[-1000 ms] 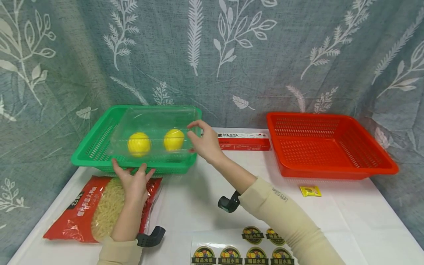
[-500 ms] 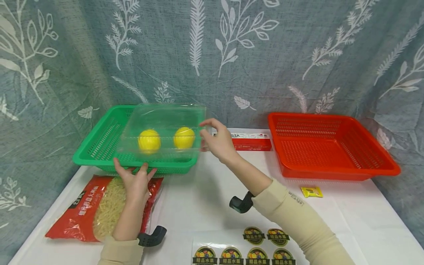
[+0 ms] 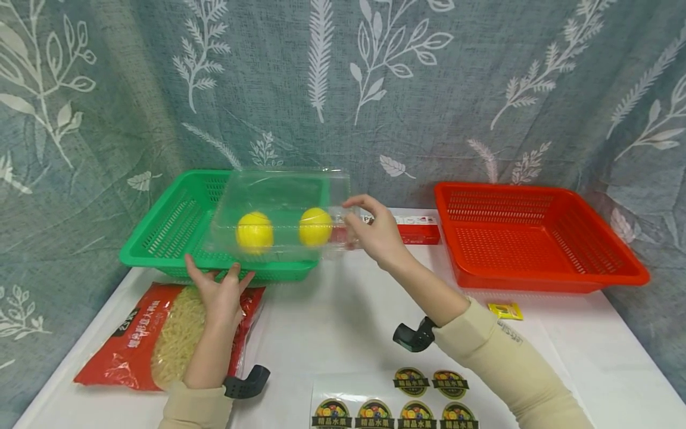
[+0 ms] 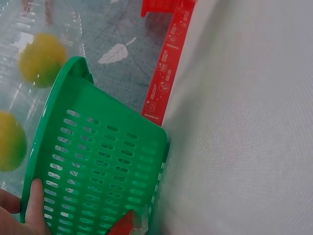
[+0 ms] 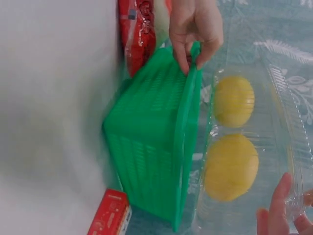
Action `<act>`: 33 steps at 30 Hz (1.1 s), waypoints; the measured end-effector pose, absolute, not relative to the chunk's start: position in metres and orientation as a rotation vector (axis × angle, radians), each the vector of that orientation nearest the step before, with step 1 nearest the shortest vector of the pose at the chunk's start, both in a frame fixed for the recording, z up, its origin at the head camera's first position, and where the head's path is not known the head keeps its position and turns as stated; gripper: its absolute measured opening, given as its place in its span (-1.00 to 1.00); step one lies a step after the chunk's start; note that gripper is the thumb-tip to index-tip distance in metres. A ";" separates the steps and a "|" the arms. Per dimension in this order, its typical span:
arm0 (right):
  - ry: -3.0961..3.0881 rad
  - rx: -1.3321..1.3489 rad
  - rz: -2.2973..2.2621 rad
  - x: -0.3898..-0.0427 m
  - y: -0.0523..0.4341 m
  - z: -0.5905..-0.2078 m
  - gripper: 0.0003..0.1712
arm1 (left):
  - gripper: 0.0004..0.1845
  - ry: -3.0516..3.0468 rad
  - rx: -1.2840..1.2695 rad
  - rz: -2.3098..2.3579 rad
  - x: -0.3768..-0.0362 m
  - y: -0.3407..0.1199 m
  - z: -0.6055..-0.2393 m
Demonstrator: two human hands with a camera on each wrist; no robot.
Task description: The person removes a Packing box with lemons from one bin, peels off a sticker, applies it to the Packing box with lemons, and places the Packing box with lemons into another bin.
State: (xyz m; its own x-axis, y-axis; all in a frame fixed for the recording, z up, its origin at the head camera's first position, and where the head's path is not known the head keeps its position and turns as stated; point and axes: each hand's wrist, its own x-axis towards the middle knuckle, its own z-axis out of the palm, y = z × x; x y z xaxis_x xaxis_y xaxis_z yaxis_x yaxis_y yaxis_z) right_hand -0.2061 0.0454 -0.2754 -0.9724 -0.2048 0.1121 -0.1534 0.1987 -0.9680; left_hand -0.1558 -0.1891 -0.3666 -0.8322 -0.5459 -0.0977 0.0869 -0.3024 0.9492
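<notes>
My right hand [image 3: 379, 233] pinches the right end of a clear plastic box [image 3: 282, 237], held above the green basket [image 3: 152, 241]. Inside the box sit two round yellow fruits, a left one [image 3: 254, 232] and a right one [image 3: 315, 227]. In the right wrist view, fingertips [image 5: 281, 200] of that hand press on the box's end. My left hand [image 3: 217, 301] grips the basket's near rim, thumb and fingers on either side of it; the right wrist view also shows this left hand [image 5: 198, 27]. The basket's inside is partly seen through the box.
Under the left forearm lies a red pasta bag [image 3: 134, 342]. A red-and-white pasta box [image 3: 418, 232] stands behind, beside a red basket [image 3: 504, 250]. A small yellow packet [image 3: 505, 311] and a sheet of round stickers [image 3: 348, 387] lie on the white table [image 3: 311, 333].
My right hand has moved to the right, carrying the clear box with it, so its right end now extends past the green basket. The left hand stays on the rim.
</notes>
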 end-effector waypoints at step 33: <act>2.358 -0.259 -1.947 -0.180 0.114 -0.283 -0.67 | -0.05 -1.554 0.571 -2.183 -0.155 -0.190 -0.368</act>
